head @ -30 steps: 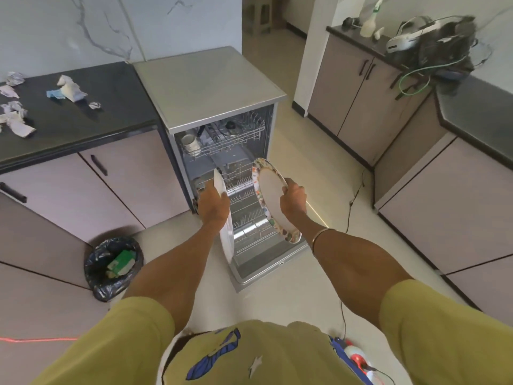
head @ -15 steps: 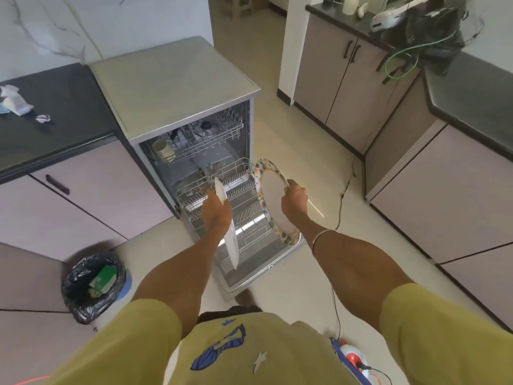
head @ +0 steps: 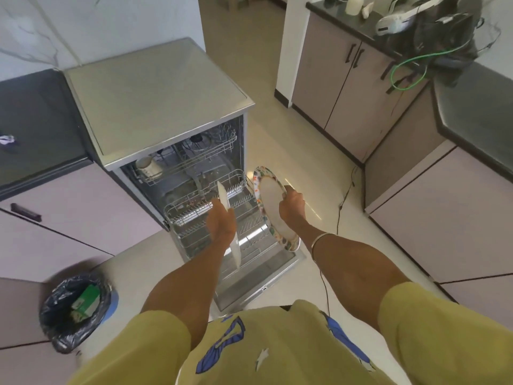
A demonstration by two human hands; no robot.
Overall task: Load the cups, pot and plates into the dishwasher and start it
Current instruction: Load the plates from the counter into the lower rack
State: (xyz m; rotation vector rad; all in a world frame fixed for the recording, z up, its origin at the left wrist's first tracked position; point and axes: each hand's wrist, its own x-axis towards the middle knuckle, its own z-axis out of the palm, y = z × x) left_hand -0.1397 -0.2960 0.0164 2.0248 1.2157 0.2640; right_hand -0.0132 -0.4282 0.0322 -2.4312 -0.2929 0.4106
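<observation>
Left hand point(head: 220, 222): you grip the white plate point(head: 228, 218) at mid-rim, fingers curled round it; it stands edge-on, nearly upright, over the lower rack point(head: 194, 215).
Right hand point(head: 291, 208): you pinch the patterned plate point(head: 270, 207) by its right rim, thumb over the edge; it tilts with its face to the left, above the rack's right side.
Dishwasher point(head: 155, 95): door point(head: 258, 279) dropped flat toward you, lower rack pulled out over it, upper rack point(head: 200, 155) pushed in.
Already loaded: a cup point(head: 147, 166) lies at the near left of the upper rack; a dark round item sits far right, possibly the pot, too dim to tell.
Stage: plates not yet slotted; starting the machine comes well after.
Risk, collision: both plates hang near each other over one rack; bring them down together and the rims may knock and chip.
Risk, slip: a one-handed rim hold on a tilted plate is weak; a bump on the tines could twist it loose onto the door.
Risk, seating: set a plate across the tines instead of between them and it leans or blocks the rack sliding home.
Risk, footing: the black cable point(head: 342, 201) trails on the floor just right of the door; a step there could snag.
</observation>
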